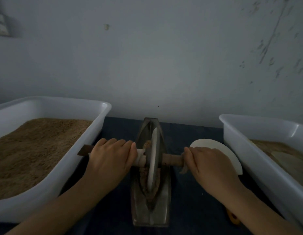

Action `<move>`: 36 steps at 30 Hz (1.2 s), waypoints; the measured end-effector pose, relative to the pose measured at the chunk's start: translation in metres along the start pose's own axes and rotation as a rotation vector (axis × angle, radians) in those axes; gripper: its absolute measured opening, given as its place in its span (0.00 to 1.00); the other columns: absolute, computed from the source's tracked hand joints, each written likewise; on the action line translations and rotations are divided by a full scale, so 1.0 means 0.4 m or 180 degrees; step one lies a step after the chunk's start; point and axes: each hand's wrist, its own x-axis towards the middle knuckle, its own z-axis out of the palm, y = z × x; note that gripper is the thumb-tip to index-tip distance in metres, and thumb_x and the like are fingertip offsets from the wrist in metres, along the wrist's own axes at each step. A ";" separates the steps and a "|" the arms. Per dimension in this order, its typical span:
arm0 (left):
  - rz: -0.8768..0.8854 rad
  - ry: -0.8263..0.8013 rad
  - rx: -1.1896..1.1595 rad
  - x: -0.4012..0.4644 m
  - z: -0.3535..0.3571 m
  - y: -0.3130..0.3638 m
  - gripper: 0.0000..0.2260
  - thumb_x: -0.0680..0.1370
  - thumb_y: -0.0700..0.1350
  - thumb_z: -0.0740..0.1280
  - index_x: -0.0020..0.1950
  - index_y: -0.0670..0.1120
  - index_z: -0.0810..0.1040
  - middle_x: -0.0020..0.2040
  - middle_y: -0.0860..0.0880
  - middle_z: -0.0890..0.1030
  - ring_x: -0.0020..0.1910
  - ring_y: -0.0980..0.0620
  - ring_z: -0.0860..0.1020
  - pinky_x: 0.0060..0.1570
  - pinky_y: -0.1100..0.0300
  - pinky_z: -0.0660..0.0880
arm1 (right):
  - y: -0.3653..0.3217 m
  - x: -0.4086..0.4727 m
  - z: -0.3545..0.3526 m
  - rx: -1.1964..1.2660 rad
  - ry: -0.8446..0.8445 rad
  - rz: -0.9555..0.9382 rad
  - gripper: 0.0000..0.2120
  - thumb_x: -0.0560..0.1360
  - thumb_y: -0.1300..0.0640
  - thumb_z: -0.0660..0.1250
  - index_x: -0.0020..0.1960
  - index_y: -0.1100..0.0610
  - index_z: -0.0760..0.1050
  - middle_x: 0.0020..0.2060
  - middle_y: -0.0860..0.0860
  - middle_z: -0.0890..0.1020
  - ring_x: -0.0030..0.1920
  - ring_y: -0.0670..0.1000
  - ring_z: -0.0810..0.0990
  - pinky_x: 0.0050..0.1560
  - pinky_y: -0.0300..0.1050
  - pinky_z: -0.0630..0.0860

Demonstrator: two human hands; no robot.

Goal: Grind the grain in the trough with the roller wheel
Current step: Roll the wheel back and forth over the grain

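While upright in the trough [148, 216] over grain [144, 175], wheel [153, 158] axle gripped: left hand [111, 156], right hand [210, 162].

Dim light. Pale grey-blue wall [164, 65] beyond the fingers, scuffed and flaking up right. Small pale fixture [106, 26] high on it. Framed picture [0, 24] far upper left. Dark blue tabletop [189, 133] beneath.

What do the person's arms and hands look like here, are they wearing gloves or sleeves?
No gloves: both the left hand and the right hand are bare. The forearms are bare too, with no sleeves as far as the picture shows. I see no rings, watch or bracelets, though the light is dim.
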 end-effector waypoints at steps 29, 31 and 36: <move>-0.0003 0.0054 -0.0037 0.000 0.000 -0.003 0.17 0.77 0.48 0.51 0.31 0.49 0.70 0.25 0.53 0.71 0.22 0.52 0.69 0.27 0.54 0.72 | -0.010 -0.006 -0.010 -0.0297 0.0062 -0.0124 0.15 0.72 0.57 0.69 0.34 0.50 0.64 0.24 0.45 0.67 0.23 0.45 0.67 0.25 0.39 0.64; 0.0019 0.0085 -0.0099 -0.003 -0.003 -0.005 0.16 0.77 0.48 0.52 0.31 0.49 0.71 0.25 0.53 0.72 0.22 0.53 0.70 0.26 0.55 0.73 | -0.007 -0.011 -0.012 -0.0382 0.0102 -0.0071 0.14 0.76 0.54 0.61 0.35 0.49 0.60 0.24 0.44 0.63 0.24 0.45 0.66 0.27 0.40 0.61; -0.0023 0.0119 -0.0032 0.030 0.031 -0.010 0.19 0.77 0.47 0.52 0.28 0.47 0.71 0.23 0.50 0.72 0.21 0.50 0.70 0.26 0.57 0.72 | 0.018 0.036 0.033 -0.0230 -0.0009 0.0013 0.08 0.80 0.55 0.59 0.42 0.54 0.71 0.27 0.44 0.63 0.27 0.45 0.66 0.27 0.40 0.59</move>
